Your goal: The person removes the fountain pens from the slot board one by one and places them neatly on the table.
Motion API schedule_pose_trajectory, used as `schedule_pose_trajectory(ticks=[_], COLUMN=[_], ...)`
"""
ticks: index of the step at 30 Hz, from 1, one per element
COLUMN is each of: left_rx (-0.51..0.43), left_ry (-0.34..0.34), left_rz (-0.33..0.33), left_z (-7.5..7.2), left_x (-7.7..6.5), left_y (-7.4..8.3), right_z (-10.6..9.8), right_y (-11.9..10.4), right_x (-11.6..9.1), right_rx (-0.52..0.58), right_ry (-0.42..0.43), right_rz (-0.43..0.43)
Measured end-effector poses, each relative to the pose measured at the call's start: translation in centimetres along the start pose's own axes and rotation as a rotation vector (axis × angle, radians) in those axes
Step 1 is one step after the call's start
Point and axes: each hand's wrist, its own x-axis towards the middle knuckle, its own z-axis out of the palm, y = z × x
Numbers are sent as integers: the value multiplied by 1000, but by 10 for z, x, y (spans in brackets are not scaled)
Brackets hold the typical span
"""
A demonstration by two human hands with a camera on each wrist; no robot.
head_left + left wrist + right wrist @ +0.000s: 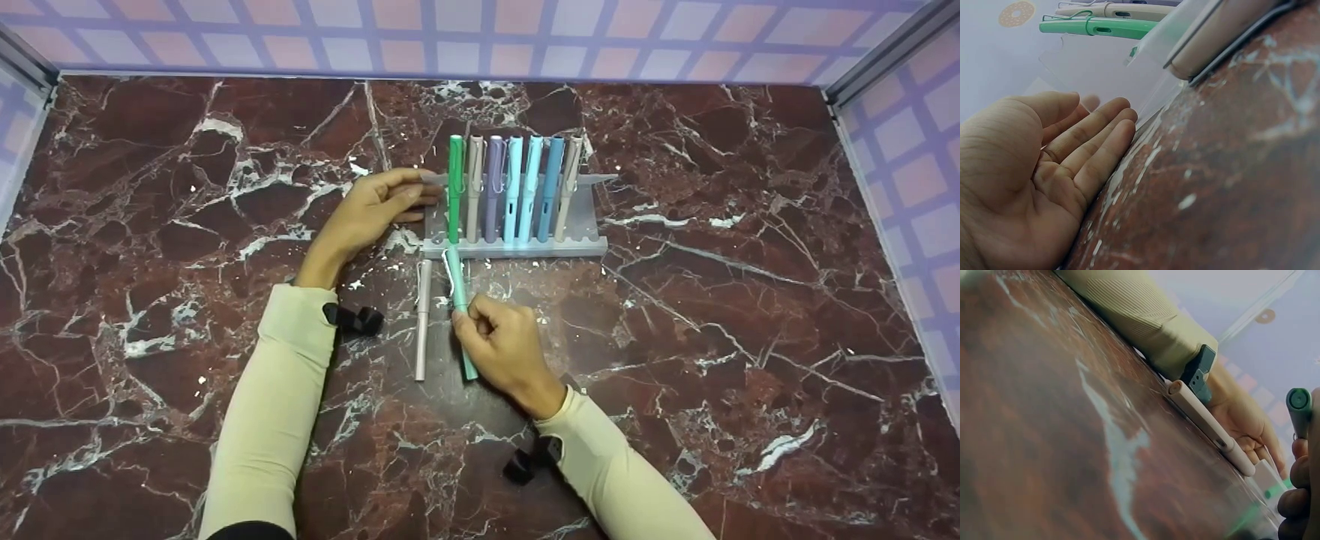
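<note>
My right hand (510, 345) grips a mint-green pen (455, 281) around its lower half, its clip end pointing at the rack's front edge. In the right wrist view, the pen's round end (1298, 400) sticks out above my curled fingers (1296, 502). My left hand (371, 210) lies at the left side of a clear plastic pen rack (517, 248), fingers loosely extended and fingertips against or just behind its panel. Several pens stand side by side in the rack, from a green pen (454, 187) at the left to a beige pen (568, 187) at the right.
A pale pink pen (422, 322) lies on the marbled tabletop (712, 300) just left of the mint-green one. Checked panels (465, 37) border the table at the back and sides. Black wrist mounts (352, 319) sit on both sleeves.
</note>
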Motion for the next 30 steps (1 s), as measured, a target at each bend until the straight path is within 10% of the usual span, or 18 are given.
schedule_pose_trajectory(ticks=[17, 30], left_rx=[-7, -10], left_ry=[1, 0], left_rz=[-2, 1], left_z=[0, 0], left_x=[-2, 0], left_y=[1, 1], right_z=[11, 12], right_y=[-11, -12], right_x=[-5, -5], right_rx=[-32, -278], right_ry=[-48, -46], right_rz=[62, 114])
